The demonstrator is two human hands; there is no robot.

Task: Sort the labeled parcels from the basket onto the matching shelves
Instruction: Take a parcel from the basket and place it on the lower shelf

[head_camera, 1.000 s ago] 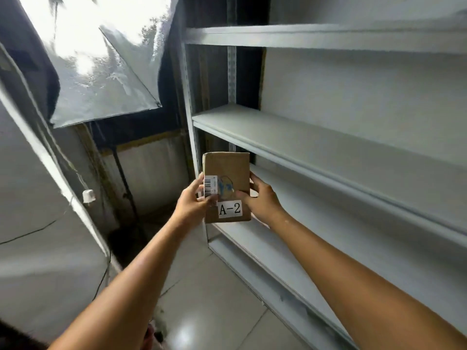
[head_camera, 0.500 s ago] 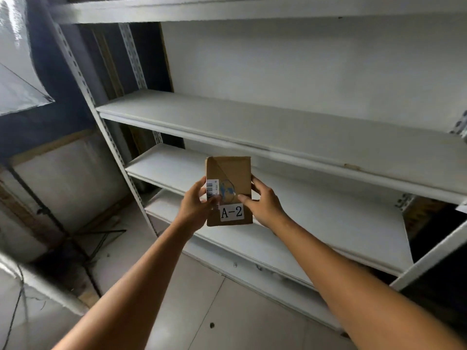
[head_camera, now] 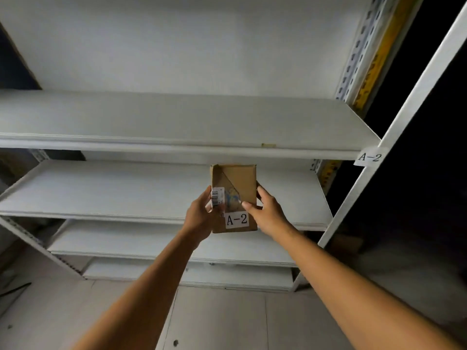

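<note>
A small brown cardboard parcel [head_camera: 238, 183] with a barcode sticker and a white "A-2" label is held upright in front of the white shelving. My left hand [head_camera: 199, 215] grips its left edge, thumb over the barcode. My right hand [head_camera: 267, 213] grips its right edge, thumb on the front. A white tag reading "A-2" [head_camera: 369, 156] hangs on the right post, level with the front edge of a bare white shelf [head_camera: 177, 117] just above the parcel. The basket is out of view.
Below that shelf come another white shelf [head_camera: 113, 188] behind the parcel and two lower ones [head_camera: 141, 242]. A slanted white upright post [head_camera: 394, 137] bounds the rack on the right, with darkness beyond. Pale tiled floor [head_camera: 217, 322] lies underneath.
The view has swung right along the rack, bringing the right post and its A-2 tag into sight. Both hands keep the same hold on the parcel in mid-view.
</note>
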